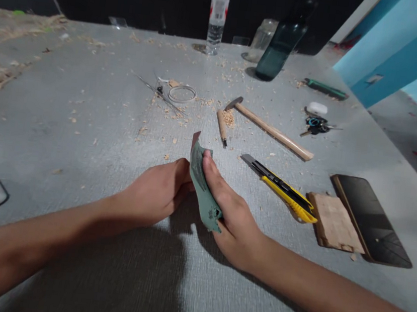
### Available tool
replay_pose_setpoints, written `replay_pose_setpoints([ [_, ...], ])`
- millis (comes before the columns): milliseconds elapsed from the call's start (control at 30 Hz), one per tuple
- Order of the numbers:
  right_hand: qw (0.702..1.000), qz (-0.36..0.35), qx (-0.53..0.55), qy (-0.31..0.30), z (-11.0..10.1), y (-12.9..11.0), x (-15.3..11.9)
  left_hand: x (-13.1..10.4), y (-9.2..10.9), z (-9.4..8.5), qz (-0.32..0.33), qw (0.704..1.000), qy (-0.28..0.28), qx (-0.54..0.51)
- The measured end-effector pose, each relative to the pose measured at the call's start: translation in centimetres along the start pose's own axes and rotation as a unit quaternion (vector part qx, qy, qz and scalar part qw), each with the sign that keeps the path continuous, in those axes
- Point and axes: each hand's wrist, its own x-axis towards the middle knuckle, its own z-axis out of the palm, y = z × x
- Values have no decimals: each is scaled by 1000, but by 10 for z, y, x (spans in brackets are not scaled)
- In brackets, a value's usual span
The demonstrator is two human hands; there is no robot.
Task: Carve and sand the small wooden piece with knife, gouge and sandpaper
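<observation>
A curled sheet of green-backed sandpaper (204, 191) stands between my hands, with a reddish-brown corner at its top and a torn lower edge. My right hand (237, 217) is closed on it, the thumb pressed flat along its back. Against the sheet's left side, my left hand (161, 188) is curled closed; the sheet and the fingers hide whatever it grips. Both hands are low over the grey table. Just beyond them lies a small wooden-handled tool (222, 125), and to the right a yellow utility knife (280, 187) with its blade end pointing up-left.
A hammer (272, 128), wire coil (181, 93), keys (316, 125) and white case (316, 108) lie farther back. A wooden block (335, 222) touches a phone (374, 217) at right. Behind stand a water bottle (218, 20), glass jar (262, 41) and dark bottle (282, 48). Wood chips are scattered.
</observation>
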Motion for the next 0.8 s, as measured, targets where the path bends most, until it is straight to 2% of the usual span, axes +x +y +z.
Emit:
replay_pose_setpoints([
  [233,995,100,20,21,6,6,-3,-2,4,-2,-53,997,7,56],
  [433,1000,7,9,-2,1,-1,-3,-4,1,5,-18,999,0,46],
  [800,999,37,6,1,0,-6,0,-6,-1,8,-13,999,12,34],
])
